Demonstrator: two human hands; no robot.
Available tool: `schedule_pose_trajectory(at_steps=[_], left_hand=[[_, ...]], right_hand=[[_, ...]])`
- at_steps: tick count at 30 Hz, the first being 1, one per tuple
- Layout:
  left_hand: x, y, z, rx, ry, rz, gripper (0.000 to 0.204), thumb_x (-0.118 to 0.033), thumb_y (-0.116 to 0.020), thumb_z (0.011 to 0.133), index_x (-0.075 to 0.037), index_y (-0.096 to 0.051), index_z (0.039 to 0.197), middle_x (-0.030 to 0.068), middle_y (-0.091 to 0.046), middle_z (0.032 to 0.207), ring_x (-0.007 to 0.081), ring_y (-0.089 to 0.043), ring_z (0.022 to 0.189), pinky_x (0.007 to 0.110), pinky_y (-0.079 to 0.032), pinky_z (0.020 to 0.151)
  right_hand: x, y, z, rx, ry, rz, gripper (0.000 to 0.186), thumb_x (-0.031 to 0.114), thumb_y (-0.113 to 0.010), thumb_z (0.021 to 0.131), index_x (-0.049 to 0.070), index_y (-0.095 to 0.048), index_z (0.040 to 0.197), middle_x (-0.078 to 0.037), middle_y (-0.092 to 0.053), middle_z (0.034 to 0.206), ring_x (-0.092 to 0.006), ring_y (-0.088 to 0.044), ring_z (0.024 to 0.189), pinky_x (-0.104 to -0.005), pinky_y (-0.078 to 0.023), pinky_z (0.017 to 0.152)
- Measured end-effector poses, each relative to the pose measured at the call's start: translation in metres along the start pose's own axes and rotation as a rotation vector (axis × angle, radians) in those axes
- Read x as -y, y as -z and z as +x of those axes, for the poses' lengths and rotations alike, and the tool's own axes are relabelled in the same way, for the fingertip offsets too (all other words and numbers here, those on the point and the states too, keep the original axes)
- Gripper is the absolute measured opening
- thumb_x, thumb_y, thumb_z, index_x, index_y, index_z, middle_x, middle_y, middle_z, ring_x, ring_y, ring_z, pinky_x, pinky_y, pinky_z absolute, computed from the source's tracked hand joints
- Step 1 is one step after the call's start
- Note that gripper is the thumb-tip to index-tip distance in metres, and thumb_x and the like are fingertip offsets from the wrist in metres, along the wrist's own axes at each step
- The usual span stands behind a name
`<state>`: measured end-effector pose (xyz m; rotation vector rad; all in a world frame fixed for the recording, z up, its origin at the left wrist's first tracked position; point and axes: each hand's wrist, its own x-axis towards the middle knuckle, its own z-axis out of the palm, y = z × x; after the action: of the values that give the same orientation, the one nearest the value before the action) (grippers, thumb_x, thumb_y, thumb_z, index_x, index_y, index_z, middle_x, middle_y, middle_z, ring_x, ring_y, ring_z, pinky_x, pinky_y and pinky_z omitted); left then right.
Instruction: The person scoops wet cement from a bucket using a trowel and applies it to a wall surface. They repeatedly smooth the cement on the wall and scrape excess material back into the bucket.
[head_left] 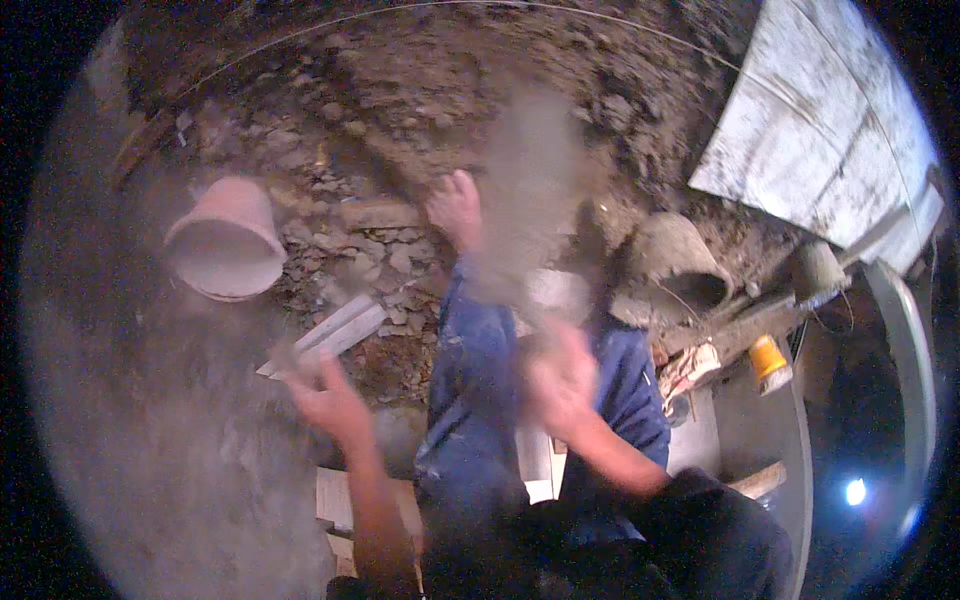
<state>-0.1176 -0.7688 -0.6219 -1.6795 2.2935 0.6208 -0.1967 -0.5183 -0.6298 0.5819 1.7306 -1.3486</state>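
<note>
- Left hand (337, 403) is set at a pale angled strip (345, 332); whether clamped cannot be told.
- Right hand (560, 385) is blurred; closure cannot be told.
- Pink bucket (232, 208) is tipped, left of both.

Head fisheye view: left hand (338, 402) and right hand (562, 388) are seen from above at close range, rubble (372, 256) farther off.

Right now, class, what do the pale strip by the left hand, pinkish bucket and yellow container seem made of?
Pale strip: perhaps metal or plastic; straight edges, smooth-looking, though blurred.
Pinkish bucket: probably plastic, matt; even-coloured wall.
Yellow container: likely plastic, smooth-looking; bright colour.
</note>
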Motion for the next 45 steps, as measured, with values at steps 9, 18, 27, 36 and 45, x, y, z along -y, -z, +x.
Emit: schedule_pose_trajectory(at_steps=[9, 18, 27, 36, 45], left_hand=[[-0.214, -0.181, -0.223, 0.863, -1.225, -0.160, 0.073, -0.034, -0.076, 0.073, 0.000, -0.053, 0.133, 0.0254, -0.052, 0.133, 0.0387, -0.050, 0.127, 0.056, -0.029, 0.112], [-0.152, -0.316, -0.351, 1.577, -1.134, 1.066, 0.035, -0.041, -0.068, 0.075, -0.017, -0.078, 0.098, 0.0088, -0.074, 0.103, 0.0271, -0.070, 0.094, 0.043, -0.054, 0.077], [-0.256, -0.173, -0.258, 1.409, -0.885, 0.714, 0.060, -0.057, -0.065, 0.071, 0.002, -0.074, 0.085, 0.0240, -0.070, 0.090, 0.0397, -0.068, 0.088, 0.047, -0.054, 0.080], [-0.226, -0.107, -0.165, 0.948, -0.660, 0.040, 0.047, -0.039, -0.075, 0.076, 0.003, -0.071, 0.098, 0.0105, -0.068, 0.073, 0.0239, -0.064, 0.068, 0.037, -0.052, 0.066], [-0.186, -0.096, 0.001, 0.331, -0.644, -0.072, 0.043, -0.027, -0.076, 0.081, 0.001, -0.068, 0.112, 0.0127, -0.070, 0.092, 0.0199, -0.066, 0.075, 0.033, -0.054, 0.069]], right_hand=[[-0.091, 0.240, -0.199, -0.859, -0.315, 0.013, 0.021, 0.022, -0.057, 0.097, 0.010, -0.052, 0.112, 0.003, -0.050, 0.075, -0.0057, -0.046, 0.063, -0.0210, -0.038, 0.054], [-0.257, 0.331, -0.280, -0.908, -0.254, -0.284, 0.029, 0.035, -0.053, 0.098, 0.008, -0.055, 0.107, -0.005, -0.053, 0.084, -0.0162, -0.054, 0.065, -0.0302, -0.041, 0.052], [-0.195, 0.305, -0.263, -0.804, -0.464, 0.441, 0.028, 0.033, -0.055, 0.099, 0.008, -0.055, 0.111, -0.002, -0.052, 0.075, -0.0139, -0.051, 0.059, -0.0289, -0.043, 0.051], [-0.188, 0.305, -0.232, -0.490, -0.221, 0.405, 0.048, 0.013, -0.062, 0.091, -0.003, -0.045, 0.133, -0.011, -0.057, 0.115, -0.0181, -0.055, 0.092, -0.0285, -0.047, 0.079], [-0.064, 0.233, -0.119, -0.129, 0.101, -0.512, 0.042, 0.020, -0.062, 0.089, -0.003, -0.053, 0.123, -0.024, -0.059, 0.110, -0.0427, -0.056, 0.101, -0.0452, -0.045, 0.090]])
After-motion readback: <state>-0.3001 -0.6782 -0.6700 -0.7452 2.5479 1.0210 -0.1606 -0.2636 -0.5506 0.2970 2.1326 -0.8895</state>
